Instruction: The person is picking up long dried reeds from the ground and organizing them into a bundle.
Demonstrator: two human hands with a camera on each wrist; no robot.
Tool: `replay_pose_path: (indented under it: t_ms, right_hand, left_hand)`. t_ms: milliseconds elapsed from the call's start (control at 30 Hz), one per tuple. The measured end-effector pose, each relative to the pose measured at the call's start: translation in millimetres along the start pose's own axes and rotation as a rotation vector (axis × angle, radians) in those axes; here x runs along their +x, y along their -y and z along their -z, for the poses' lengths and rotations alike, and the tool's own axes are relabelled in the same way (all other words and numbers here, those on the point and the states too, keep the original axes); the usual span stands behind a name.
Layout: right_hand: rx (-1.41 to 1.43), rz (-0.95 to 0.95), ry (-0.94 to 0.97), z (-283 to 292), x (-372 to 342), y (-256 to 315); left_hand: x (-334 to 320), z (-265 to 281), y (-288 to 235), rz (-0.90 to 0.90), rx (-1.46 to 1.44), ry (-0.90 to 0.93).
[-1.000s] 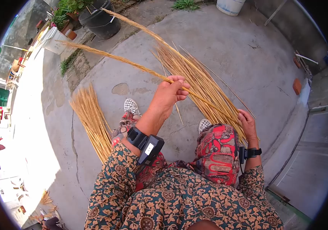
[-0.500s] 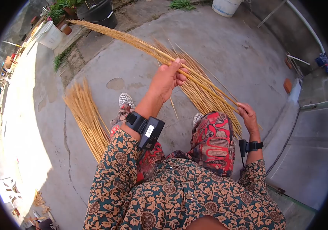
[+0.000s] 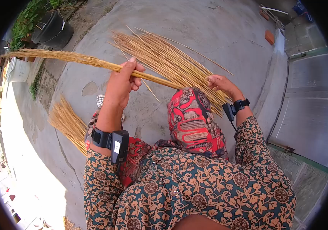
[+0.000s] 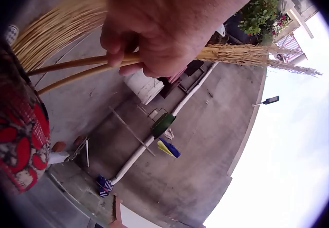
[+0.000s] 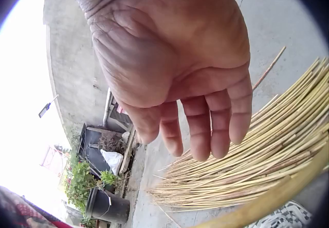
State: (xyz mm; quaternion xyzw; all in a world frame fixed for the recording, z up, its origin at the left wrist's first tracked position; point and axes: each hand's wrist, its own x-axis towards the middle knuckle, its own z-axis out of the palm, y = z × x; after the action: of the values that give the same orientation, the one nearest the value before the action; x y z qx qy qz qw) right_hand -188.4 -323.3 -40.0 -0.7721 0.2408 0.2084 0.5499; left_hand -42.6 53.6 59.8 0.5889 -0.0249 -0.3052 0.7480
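My left hand (image 3: 120,84) grips a few long straw stalks (image 3: 154,78) between thumb and fingers, their feathery heads reaching left. In the left wrist view, two stems (image 4: 77,78) come out on one side of the curled left hand (image 4: 159,38). My right hand (image 3: 223,85) hovers by the stem ends of a large straw pile (image 3: 171,57) on the ground. Its fingers hang loosely bent and hold nothing in the right wrist view, where the hand (image 5: 175,58) is above the pile (image 5: 247,161).
A smaller straw bundle (image 3: 69,122) lies at the left, by a checkered shoe (image 3: 100,100). Behind it stand a white bucket (image 3: 19,69) and a black bucket (image 3: 54,32). A brick (image 3: 269,37) and a grey metal door (image 3: 306,111) are at the right.
My right hand has let go of the held stalks' lower ends and sits over the pile's stem ends. My left hand has moved left with the stalks, now closer together. The head view has shifted.
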Motion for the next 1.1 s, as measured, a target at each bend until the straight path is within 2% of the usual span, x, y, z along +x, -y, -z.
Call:
replay_pose_path:
  t_ms: [33, 133, 333, 433, 467, 567, 700, 833, 867, 1000, 1100]
  right_hand:
    - [0.056, -0.099, -0.01, 3, 8, -9]
    - [-0.127, -0.151, 0.096, 12, 46, -32]
    - [-0.5, 0.135, 0.166, -23, 129, -58]
    - [-0.705, 0.029, 0.131, -65, 137, -53]
    - [-0.732, 0.053, 0.105, -79, 135, -56]
    - [-0.896, -0.035, 0.014, -98, 122, -56]
    - [-0.849, 0.143, -0.22, -88, 140, -85]
    - [-0.806, -0.064, -0.283, -52, 142, -92]
    - [-0.787, -0.081, -0.375, -51, 143, -95]
    - [-0.705, -0.192, -0.397, -30, 128, -83]
    - [-0.771, -0.242, -0.448, -30, 126, -79]
  left_hand:
    - [-3, -5, 0, 0.036, 0.016, 0.022]
    - [-7, -14, -1, 0.099, 0.055, 0.068]
    - [-18, -28, -16, 0.214, 0.154, 0.149]
    - [-23, -27, -20, 0.24, 0.174, 0.15]
    - [-25, -27, -22, 0.24, 0.189, 0.144]
    - [-29, -31, -32, 0.258, 0.21, 0.13]
    - [-36, -26, -28, 0.238, 0.235, 0.127]
    - [-36, -36, -42, 0.235, 0.178, 0.094]
    - [-38, -36, -43, 0.235, 0.175, 0.088]
    - [-38, -39, -44, 0.235, 0.157, 0.089]
    - [-40, -40, -44, 0.227, 0.167, 0.086]
